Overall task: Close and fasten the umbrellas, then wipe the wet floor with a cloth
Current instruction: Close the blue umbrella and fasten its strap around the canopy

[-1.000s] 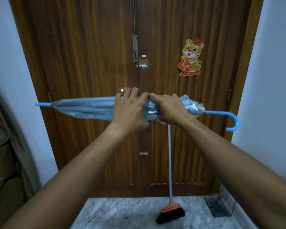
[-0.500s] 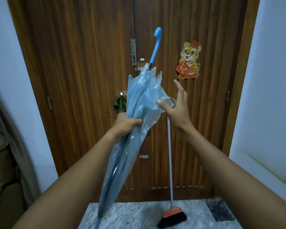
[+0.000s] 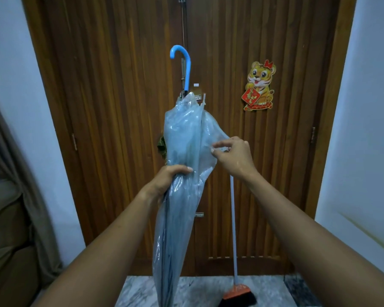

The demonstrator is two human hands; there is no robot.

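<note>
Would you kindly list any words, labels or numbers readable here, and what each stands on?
Tiger sticker on the door: gold characters on its red diamond sign, too blurred to read.
Small white label on the door: too small to read.
No text visible on the umbrella or broom.

Pale blue umbrella (image 3: 182, 196) with bright blue handle (image 3: 184, 65); brown door (image 3: 120, 107); orange-and-black broom (image 3: 238, 294).

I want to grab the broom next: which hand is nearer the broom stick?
Right. The right hand pinches a fold of the umbrella directly above the visible top of the broom stick; the left hand grips the umbrella farther left.
</note>
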